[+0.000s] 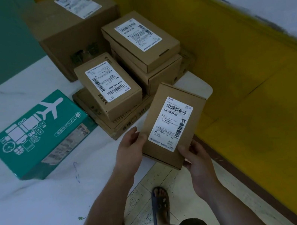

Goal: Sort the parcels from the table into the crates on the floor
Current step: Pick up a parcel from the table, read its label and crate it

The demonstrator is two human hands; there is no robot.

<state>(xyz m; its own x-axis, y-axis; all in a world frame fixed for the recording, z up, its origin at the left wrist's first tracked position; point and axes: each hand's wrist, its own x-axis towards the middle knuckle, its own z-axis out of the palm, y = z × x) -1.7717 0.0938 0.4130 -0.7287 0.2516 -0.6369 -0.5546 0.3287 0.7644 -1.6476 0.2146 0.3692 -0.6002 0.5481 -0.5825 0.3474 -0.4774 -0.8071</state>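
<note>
Parcel, a small brown carton, is lifted off the table and hangs above its near right corner, partly past the edge and over the tiled floor. Both hands grip it. The left hand clasps the left long side with its thumb on top. The right hand holds the near end with its thumb lying on the upper face beside the white label. The label is turned upward and tilted toward the head camera, probably so that the address or code can be read before a crate is chosen.

The remaining parcels crowd the far right corner of the table: a large carton at the back, two boxes stacked against the right edge, and a small labelled box resting on a flat carton. A green box printed with an aeroplane lies further left, apart from the edges. Their labels also face up, which probably makes each one quick to check.

No crate shows in this view, so the sorting of this parcel is judged only begun.
</note>
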